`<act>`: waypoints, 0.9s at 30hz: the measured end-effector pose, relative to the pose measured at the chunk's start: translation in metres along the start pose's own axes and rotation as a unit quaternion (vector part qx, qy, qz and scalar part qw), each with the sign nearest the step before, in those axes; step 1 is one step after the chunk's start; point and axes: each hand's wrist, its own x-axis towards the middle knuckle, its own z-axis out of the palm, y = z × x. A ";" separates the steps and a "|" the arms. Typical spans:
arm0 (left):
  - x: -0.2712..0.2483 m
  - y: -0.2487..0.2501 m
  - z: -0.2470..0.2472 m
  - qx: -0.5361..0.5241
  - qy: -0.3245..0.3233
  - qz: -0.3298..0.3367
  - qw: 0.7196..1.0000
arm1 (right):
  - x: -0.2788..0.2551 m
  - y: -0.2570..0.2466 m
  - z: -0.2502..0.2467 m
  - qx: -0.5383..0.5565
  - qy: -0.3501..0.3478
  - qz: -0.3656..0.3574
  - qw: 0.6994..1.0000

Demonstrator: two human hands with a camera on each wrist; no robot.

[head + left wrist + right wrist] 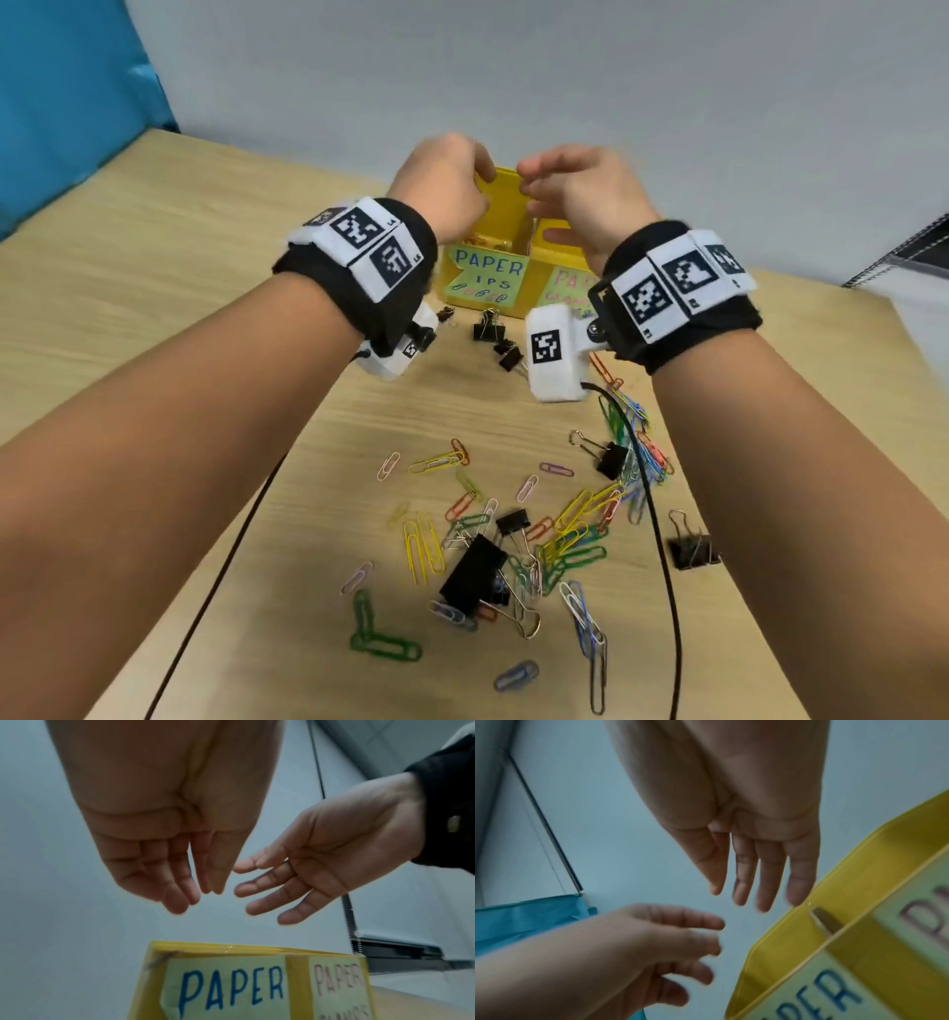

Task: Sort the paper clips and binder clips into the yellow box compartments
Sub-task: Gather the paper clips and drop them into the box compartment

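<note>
So both hands hang over the box (pixel 518 241), left hand (pixel 444 180) and right hand (pixel 580 190) with fingers loose, slightly apart, holding nothing. Probably just dropped something. Clips (pixel 513 539) mostly lie scattered on the table (pixel 205 267).

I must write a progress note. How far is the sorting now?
Barely begun. A few clips seem to lie in the yellow box behind its green label. In hand: nothing; the left hand and right hand hover empty above it. Left: scattered paper clips and binder clips on the table.
</note>
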 end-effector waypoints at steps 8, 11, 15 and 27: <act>-0.114 -0.028 0.023 0.101 -0.424 0.086 0.896 | -0.100 0.062 -0.026 -0.340 -0.335 0.085 0.875; -0.140 -0.030 0.038 0.160 -0.467 0.129 0.860 | -0.128 0.081 -0.003 -0.374 -0.390 0.098 0.836; -0.159 -0.037 0.039 0.195 -0.461 0.149 0.853 | -0.142 0.087 0.013 -0.368 -0.348 0.055 0.861; -0.197 -0.042 0.033 0.178 -0.416 0.112 0.885 | -0.155 0.099 0.029 -0.414 -0.175 -0.006 0.893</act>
